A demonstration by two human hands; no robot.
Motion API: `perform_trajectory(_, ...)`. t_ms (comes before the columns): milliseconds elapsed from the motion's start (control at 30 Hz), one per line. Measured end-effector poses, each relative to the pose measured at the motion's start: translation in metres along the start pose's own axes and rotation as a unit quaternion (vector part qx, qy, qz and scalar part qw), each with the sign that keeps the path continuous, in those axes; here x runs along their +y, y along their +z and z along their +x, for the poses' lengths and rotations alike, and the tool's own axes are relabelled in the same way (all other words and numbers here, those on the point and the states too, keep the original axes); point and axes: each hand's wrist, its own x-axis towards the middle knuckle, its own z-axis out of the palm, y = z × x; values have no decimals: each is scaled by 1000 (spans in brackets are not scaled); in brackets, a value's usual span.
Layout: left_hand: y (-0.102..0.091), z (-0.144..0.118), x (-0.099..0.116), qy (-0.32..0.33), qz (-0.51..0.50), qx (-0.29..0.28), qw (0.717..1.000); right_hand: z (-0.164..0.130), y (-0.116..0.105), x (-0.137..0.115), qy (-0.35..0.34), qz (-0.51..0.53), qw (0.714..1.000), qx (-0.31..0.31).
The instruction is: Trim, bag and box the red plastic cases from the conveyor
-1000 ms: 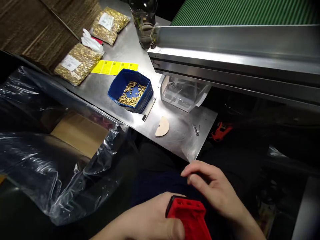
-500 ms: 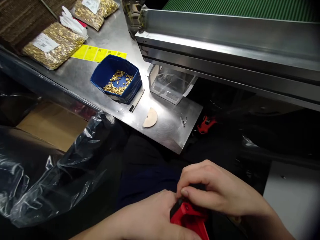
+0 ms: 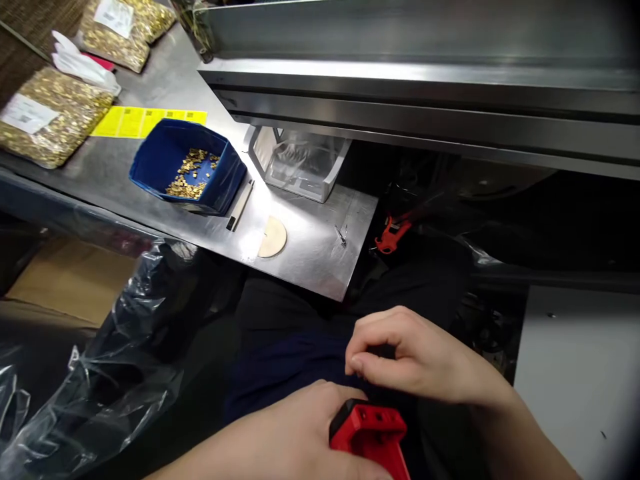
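Since the frame half a second back: right hand (image 3: 415,363) has lifted off the red plastic part (image 3: 369,432) and now sits just above and beyond it, a dark gap between them; the whole scene has slid left and down in view, so the tabletop (image 3: 310,247) lies farther left. Head view, only view. Left hand (image 3: 295,437) at near centre, fingers wrapped around the red plastic part from the left, thumb side against its edge; part held low over the lap, its top face with small holes turned up, lower end cut off by the frame. Right hand: fingers curled inward, thumb and forefinger tips pressed close together; whether anything small is pinched between them cannot be told. Dark clothing under both hands. On the tabletop, far left: blue tray (image 3: 187,167) with a scatter of small brass pieces inside; just right of it a thin flat strip (image 3: 240,205), then a pale half-disc (image 3: 273,237) near the tabletop's near edge. Clear plastic bin (image 3: 297,160) sits behind, under a steel rail (image 3: 425,73). Yellow labels (image 3: 145,121) and bags of brass parts (image 3: 47,123) at far left. Clear plastic bag (image 3: 100,380) at near left. Red clip (image 3: 393,233) hangs right of the tabletop.
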Motion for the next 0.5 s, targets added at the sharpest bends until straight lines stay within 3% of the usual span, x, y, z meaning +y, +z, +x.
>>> perform_trajectory(67, 0, 1, 0, 2, 3, 7, 1000, 0, 1, 1, 8, 25, 1000, 16)
perform_trajectory(167, 1, 0, -1, 9, 9, 27, 1000, 2, 5, -4, 34, 71, 997, -10)
perform_trajectory(400, 3, -4, 10, -54, 30, 32, 998, 15, 3, -3, 148, 162, 961, -167)
perform_trajectory(500, 0, -7, 13, -63, 36, 24, 997, 11, -7, 10, 148, 89, 970, -173)
